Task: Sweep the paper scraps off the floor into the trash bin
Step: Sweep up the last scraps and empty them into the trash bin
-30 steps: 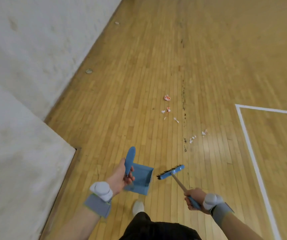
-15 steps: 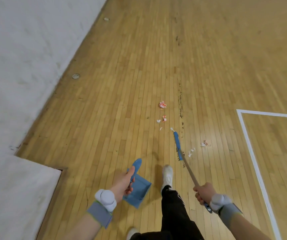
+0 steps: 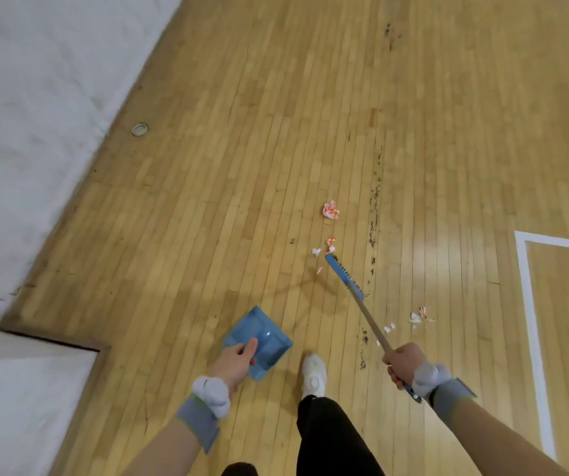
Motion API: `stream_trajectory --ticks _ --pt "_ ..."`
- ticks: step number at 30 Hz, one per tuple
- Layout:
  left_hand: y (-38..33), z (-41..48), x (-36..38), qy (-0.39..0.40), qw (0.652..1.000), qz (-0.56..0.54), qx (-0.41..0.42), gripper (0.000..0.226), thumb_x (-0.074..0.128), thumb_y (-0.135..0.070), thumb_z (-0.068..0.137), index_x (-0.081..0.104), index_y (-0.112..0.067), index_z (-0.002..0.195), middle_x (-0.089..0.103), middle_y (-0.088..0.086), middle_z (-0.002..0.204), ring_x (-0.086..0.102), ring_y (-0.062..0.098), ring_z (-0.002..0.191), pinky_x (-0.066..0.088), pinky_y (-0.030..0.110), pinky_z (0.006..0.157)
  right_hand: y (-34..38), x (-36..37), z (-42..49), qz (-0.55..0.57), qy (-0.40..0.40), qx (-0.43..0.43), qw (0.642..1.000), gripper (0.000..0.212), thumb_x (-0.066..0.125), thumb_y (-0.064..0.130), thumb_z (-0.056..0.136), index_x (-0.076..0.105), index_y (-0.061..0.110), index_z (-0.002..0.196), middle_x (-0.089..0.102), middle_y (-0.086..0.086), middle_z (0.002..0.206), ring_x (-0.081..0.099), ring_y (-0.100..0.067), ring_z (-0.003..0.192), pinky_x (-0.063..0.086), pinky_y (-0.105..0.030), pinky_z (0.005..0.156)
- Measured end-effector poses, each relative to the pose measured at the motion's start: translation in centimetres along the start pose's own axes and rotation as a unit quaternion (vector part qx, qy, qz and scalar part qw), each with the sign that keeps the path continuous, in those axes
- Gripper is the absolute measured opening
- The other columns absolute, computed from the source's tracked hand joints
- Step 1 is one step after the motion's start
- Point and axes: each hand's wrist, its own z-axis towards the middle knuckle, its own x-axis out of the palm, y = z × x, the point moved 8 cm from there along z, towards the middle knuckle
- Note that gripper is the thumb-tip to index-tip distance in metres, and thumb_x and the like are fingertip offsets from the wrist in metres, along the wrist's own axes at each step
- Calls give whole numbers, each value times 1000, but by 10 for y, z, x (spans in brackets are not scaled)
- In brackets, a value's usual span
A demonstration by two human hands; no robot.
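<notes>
The task is only at its start: the red-and-white paper scraps (image 3: 331, 210) all lie on the wooden plank floor (image 3: 207, 201). One group is just beside the head of the blue long-handled broom (image 3: 343, 274), another is to the right of its handle, and none is gathered yet. The right hand (image 3: 401, 360) is closed around the broom handle. The left hand (image 3: 236, 362) grips the blue plastic dustpan (image 3: 262, 329), held low. I see no scrap inside it. No trash bin is in view.
</notes>
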Motion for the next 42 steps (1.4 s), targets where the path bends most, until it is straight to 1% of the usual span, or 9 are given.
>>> stream_trajectory --ticks 5,10,16,19,22,25,31,36,42 --pt "-28 61 17 -21 1000 -2 -22 32 41 -49 98 61 -25 91 66 -1 89 50 18 64 38 27 56 63 -32 74 -71 -42 -41 996 16 58 10 93 64 -4 93 61 -16 64 52 -24 50 43 -28 50" --pt "-34 97 17 -83 996 32 -30 28 39 -36 101 57 -20 87 59 1 78 58 27 79 48 36 72 129 -53 120 -126 -92 -83 984 23 57 15 94 66 -5 101 71 -25 87 61 -31 62 54 -37 62" --pt "-42 132 10 -101 972 211 -12 33 30 -18 102 46 -9 130 50 11 112 50 39 110 43 45 94 217 -71 176 -218 -132 -123 959 29 57 17 97 66 -10 103 69 -25 90 63 -32 72 54 -36 62" --pt "-42 142 14 -81 968 238 -13 33 27 -15 103 41 -13 133 46 12 128 44 34 99 40 38 83 246 -76 196 -275 -142 -121 943 29 59 19 96 67 -8 97 62 -18 78 59 -28 67 41 -25 47" --pt "-44 142 17 -87 972 215 -31 35 25 -13 102 37 -16 134 41 10 128 38 29 95 37 35 79 258 -77 210 -302 -143 -120 935 22 60 17 94 64 -3 85 54 -12 69 50 -23 59 36 -27 48" --pt "-49 135 19 -88 974 205 -45 37 28 -28 105 42 -12 135 38 11 109 45 41 118 40 44 101 248 -68 212 -330 -146 -111 926 18 62 14 91 68 -2 85 52 -10 63 47 -21 53 34 -24 48" --pt "-46 126 28 -73 978 195 -28 39 27 -31 104 43 -8 132 40 12 108 46 40 117 39 47 101 170 -40 183 -311 -96 -106 939 12 55 11 91 59 2 97 67 -16 91 67 -33 80 58 -36 65" --pt "-38 129 28 -51 977 204 -33 17 24 -16 103 39 -21 111 44 6 114 40 31 105 41 42 93 98 -33 154 -302 -31 -107 947 15 51 14 91 62 3 92 61 -9 73 53 -23 54 46 -29 50" --pt "-26 117 27 -91 988 115 -46 25 22 -37 104 39 -19 101 49 12 101 42 31 100 39 43 88 57 -58 128 -231 -18 -101 968 18 55 15 89 61 12 106 56 -5 62 44 -18 43 34 -18 39"
